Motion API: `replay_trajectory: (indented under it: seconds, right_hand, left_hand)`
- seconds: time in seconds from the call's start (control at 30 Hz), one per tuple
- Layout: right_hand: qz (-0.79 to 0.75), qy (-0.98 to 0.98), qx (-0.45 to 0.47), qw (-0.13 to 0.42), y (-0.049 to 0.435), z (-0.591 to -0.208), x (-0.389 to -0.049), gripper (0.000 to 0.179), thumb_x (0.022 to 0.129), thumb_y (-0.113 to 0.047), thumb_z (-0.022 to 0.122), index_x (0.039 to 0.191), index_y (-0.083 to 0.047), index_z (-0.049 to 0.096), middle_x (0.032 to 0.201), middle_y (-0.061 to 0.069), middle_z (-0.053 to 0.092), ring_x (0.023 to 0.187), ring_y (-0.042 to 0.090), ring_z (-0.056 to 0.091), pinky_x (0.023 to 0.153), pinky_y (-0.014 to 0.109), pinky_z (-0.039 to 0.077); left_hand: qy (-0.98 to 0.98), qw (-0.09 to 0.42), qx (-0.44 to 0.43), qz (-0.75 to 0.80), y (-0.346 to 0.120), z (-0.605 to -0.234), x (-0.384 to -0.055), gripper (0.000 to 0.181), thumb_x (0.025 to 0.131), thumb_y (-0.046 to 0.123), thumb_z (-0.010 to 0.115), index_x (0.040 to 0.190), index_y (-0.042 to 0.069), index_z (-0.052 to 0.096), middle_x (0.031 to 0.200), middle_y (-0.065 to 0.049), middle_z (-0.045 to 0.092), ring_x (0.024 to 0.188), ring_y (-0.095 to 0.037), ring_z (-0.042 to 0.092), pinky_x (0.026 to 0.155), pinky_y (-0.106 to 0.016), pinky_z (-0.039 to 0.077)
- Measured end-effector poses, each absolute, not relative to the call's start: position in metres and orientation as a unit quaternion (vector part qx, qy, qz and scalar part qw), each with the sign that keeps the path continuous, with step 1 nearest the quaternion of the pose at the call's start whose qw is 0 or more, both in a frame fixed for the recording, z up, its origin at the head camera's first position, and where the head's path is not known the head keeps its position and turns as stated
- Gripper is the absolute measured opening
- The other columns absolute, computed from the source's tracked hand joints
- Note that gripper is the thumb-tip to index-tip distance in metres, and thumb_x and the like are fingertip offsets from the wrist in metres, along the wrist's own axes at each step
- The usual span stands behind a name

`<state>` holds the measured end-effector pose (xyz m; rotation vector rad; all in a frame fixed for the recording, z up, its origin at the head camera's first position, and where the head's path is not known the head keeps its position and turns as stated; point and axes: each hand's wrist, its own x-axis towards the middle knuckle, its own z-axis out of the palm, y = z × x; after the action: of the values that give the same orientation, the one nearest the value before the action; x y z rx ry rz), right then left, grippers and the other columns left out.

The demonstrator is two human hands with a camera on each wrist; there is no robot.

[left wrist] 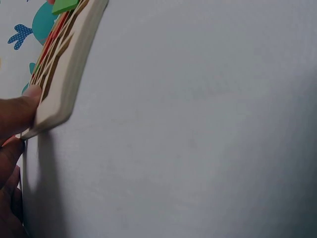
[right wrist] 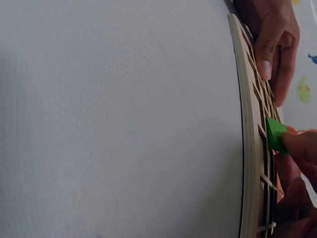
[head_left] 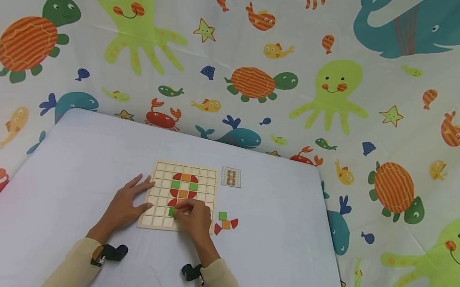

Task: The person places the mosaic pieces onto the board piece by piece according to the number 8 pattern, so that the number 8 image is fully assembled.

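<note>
A wooden grid board lies on the table, with red, orange and green tiles in its middle columns. My right hand pinches a green square tile between thumb and finger over the lower middle cells. In the right wrist view the tile stands tilted at the grid. Spread along the board's left side, my left hand touches the rim with thumb and index finger. Its thumb rests on the board's edge in the left wrist view.
Right of the board lie a loose green tile, an orange square and two red quarter-round pieces. A small pattern card lies by the board's upper right corner. A sea-animal cloth hangs behind the white table.
</note>
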<state>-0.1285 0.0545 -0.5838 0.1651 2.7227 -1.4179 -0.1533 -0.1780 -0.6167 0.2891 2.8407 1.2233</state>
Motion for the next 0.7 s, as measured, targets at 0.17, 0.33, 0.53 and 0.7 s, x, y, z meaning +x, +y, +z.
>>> replay_trajectory:
  seconds: [0.17,0.33,0.53,0.7]
  right_hand:
    - [-0.430,0.901,0.050,0.022,0.049,-0.586,-0.129,0.006,0.088,-0.019,0.085,0.085,-0.023,0.080,0.072,-0.015,0.068,0.070,-0.001,0.056,0.059,0.024,0.042]
    - [-0.409,0.911,0.044,0.018,0.043,-0.587,-0.129,0.008,0.088,-0.020,0.086,0.086,-0.023,0.079,0.074,-0.015,0.066,0.071,0.000,0.054,0.061,0.023,0.041]
    - [-0.399,0.916,0.042,0.019,0.039,-0.586,-0.130,0.008,0.089,-0.020,0.087,0.087,-0.022,0.080,0.078,-0.013,0.066,0.075,0.001,0.053,0.065,0.022,0.042]
    - [-0.383,0.923,0.042,0.024,0.037,-0.584,-0.131,0.007,0.089,-0.023,0.088,0.089,-0.024,0.081,0.080,-0.012,0.067,0.076,0.002,0.053,0.068,0.023,0.042]
  left_hand:
    - [0.914,0.017,0.093,0.395,-0.178,-0.617,-0.154,0.069,0.091,0.020,0.083,0.154,0.009,0.056,0.167,-0.023,0.042,0.157,-0.053,0.031,0.122,-0.075,0.029]
    - [0.913,0.019,0.093,0.397,-0.179,-0.617,-0.154,0.070,0.090,0.019,0.084,0.154,0.009,0.056,0.167,-0.023,0.042,0.158,-0.052,0.030,0.123,-0.074,0.029]
    - [0.913,0.018,0.094,0.396,-0.179,-0.616,-0.153,0.069,0.090,0.016,0.083,0.154,0.008,0.056,0.167,-0.022,0.042,0.158,-0.052,0.029,0.123,-0.074,0.029]
    - [0.914,0.015,0.096,0.395,-0.179,-0.616,-0.153,0.070,0.090,0.017,0.084,0.153,0.008,0.056,0.167,-0.023,0.043,0.158,-0.052,0.030,0.122,-0.074,0.029]
